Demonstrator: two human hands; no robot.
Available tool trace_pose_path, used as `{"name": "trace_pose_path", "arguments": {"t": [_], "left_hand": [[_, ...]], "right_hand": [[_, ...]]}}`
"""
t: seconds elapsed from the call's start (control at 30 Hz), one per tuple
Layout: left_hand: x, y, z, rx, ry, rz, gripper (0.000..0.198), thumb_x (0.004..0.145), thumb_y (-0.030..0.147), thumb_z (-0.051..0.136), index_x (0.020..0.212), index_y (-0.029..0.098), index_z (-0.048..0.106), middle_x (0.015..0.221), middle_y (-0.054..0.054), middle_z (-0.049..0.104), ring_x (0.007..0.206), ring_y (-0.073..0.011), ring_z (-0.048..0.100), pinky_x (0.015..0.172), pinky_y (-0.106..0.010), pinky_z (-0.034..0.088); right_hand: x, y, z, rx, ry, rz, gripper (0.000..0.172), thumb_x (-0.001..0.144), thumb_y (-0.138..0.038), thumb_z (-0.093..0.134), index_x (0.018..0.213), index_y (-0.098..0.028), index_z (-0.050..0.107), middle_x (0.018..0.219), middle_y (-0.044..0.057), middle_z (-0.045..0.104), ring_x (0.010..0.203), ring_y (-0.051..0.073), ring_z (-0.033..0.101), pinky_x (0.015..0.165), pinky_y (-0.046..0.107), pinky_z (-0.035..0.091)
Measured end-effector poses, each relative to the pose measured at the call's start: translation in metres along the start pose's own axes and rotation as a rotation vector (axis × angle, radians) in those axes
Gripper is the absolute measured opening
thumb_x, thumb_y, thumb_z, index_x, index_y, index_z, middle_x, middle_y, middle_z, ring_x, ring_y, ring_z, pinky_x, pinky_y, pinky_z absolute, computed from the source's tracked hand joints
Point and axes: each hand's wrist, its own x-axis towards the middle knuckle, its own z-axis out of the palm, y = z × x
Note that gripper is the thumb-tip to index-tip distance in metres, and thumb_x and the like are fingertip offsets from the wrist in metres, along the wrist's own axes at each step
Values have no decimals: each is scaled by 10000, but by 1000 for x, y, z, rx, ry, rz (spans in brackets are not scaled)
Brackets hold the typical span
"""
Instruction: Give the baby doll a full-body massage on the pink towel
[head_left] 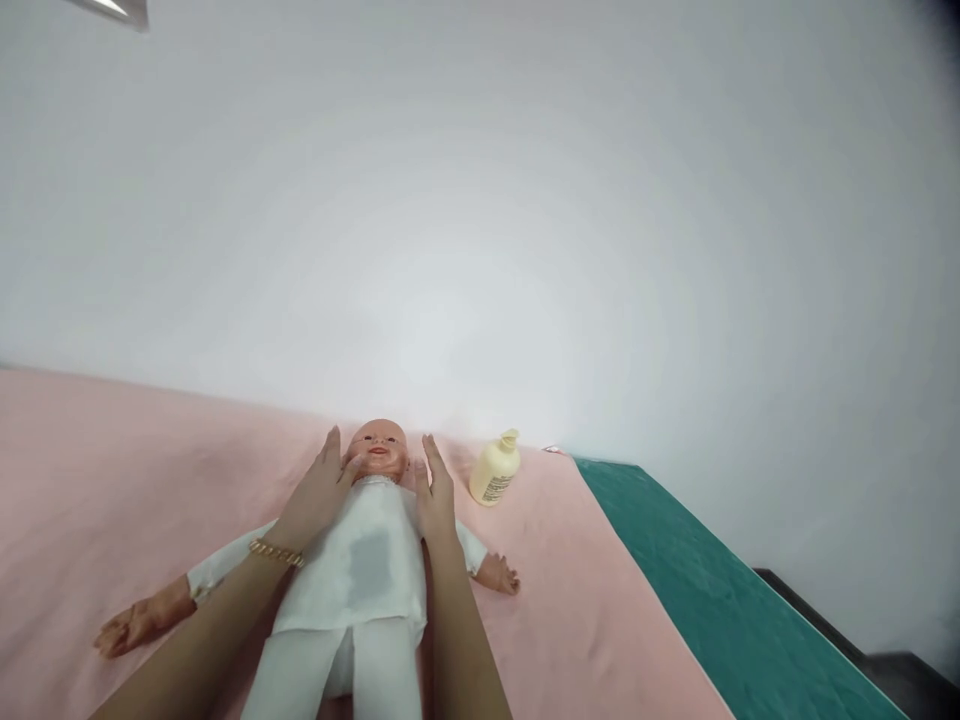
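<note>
A baby doll (367,560) in white clothes lies on its back on a pink sheet (135,470), head toward the wall, arms spread. My left hand (319,490) rests flat on the doll's left shoulder, fingers stretched beside its head and thumb at its chin; a gold bracelet sits on that wrist. My right hand (435,490) lies open on the doll's other shoulder, fingers pointing to the wall. Neither hand holds anything.
A pale yellow pump bottle (495,470) lies tilted on the sheet just right of the doll's head. A teal surface (705,590) borders the pink sheet on the right, with a dark floor edge beyond. A white wall fills the back.
</note>
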Motion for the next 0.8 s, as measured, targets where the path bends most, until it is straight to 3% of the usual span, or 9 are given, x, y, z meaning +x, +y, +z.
{"name": "trace_pose_path", "arguments": {"t": [0.17, 0.27, 0.4, 0.5, 0.57, 0.67, 0.8], "left_hand": [[-14, 25, -8, 8, -14, -1, 837, 866, 609, 366, 1450, 13, 305, 1496, -259, 339, 1387, -394, 313, 1110, -572, 269], [-26, 35, -12, -32, 17, 15, 904, 874, 630, 347, 1497, 5, 152, 1502, -270, 316, 1390, -385, 306, 1104, -569, 282], [-54, 41, -11, -201, 105, 27, 881, 888, 630, 371, 1529, 121, 44, 1543, -216, 247, 1389, -344, 316, 1098, -540, 311], [-76, 39, -14, -315, 170, 15, 792, 895, 606, 396, 1516, 190, 134, 1509, -179, 320, 1317, -320, 418, 1058, -520, 378], [-88, 34, -23, -389, 212, -17, 729, 893, 592, 422, 1487, 229, 207, 1446, -162, 410, 1222, -311, 511, 999, -521, 438], [-102, 25, -45, -530, 267, -57, 653, 876, 571, 485, 1421, 262, 301, 1319, -131, 530, 1075, -290, 605, 923, -511, 495], [-112, 19, -75, -667, 299, -68, 570, 846, 561, 548, 1306, 247, 430, 1178, -96, 605, 991, -264, 637, 942, -489, 493]], "right_hand": [[-21, -5, -10, 57, 149, -49, 477, 961, -472, 391, 1244, -161, 617, 1299, 103, 613, 1246, 223, 529, 1075, 387, 379], [-39, -6, -11, 98, 243, -50, 435, 961, -459, 381, 1056, -162, 684, 1097, 99, 699, 1080, 224, 616, 966, 361, 444], [-65, -9, -10, 130, 277, -34, 460, 961, -488, 345, 896, -161, 663, 895, 82, 703, 823, 201, 639, 770, 321, 487], [-87, -13, -7, 152, 248, -14, 454, 950, -503, 367, 832, -169, 652, 830, 62, 692, 711, 180, 615, 690, 298, 480], [-101, -14, -7, 187, 228, 11, 448, 937, -515, 396, 798, -173, 650, 809, 58, 686, 732, 185, 616, 712, 300, 483], [-120, -15, -11, 257, 253, 86, 438, 912, -541, 439, 801, -179, 660, 829, 63, 692, 806, 206, 628, 772, 319, 488], [-136, -13, -23, 273, 349, 159, 462, 897, -578, 434, 785, -186, 651, 854, 84, 707, 827, 219, 639, 784, 337, 493]]}}
